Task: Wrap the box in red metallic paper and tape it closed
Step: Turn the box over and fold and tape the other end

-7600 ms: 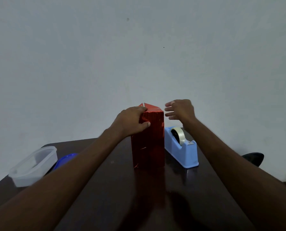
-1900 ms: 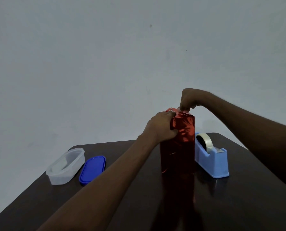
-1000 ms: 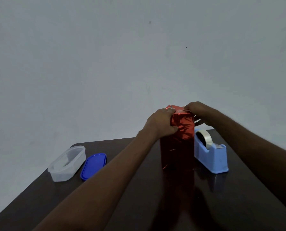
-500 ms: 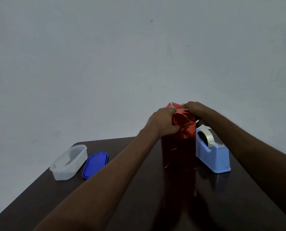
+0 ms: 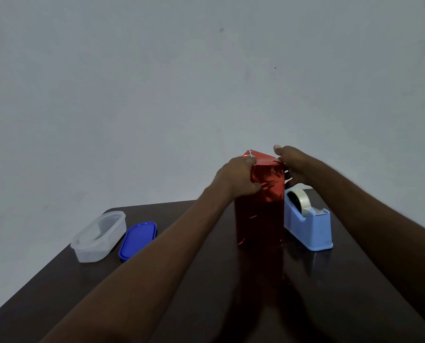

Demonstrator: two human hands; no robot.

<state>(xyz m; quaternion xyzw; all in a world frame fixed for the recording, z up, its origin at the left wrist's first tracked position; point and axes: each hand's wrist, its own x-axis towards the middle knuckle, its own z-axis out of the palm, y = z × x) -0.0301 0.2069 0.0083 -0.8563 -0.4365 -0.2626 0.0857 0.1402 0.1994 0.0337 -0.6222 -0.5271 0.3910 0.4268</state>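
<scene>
A tall box wrapped in red metallic paper [image 5: 259, 211] stands upright in the middle of the dark table [image 5: 206, 280]. A folded flap of paper rises in a point at its top. My left hand [image 5: 236, 177] grips the upper left side of the box, thumb on the near face. My right hand [image 5: 290, 164] lies against the upper right edge, its fingers bent over the top flap; what they hold is hidden. A light blue tape dispenser [image 5: 309, 222] with a roll of clear tape stands just right of the box.
At the left of the table lie a clear plastic container [image 5: 98, 236] and, beside it, its blue lid [image 5: 137, 240]. The table's far edge runs just behind the box, with a plain grey wall beyond.
My right hand came down from above the flap to the box's upper right edge. My left hand kept its hold on the box, which stayed in place.
</scene>
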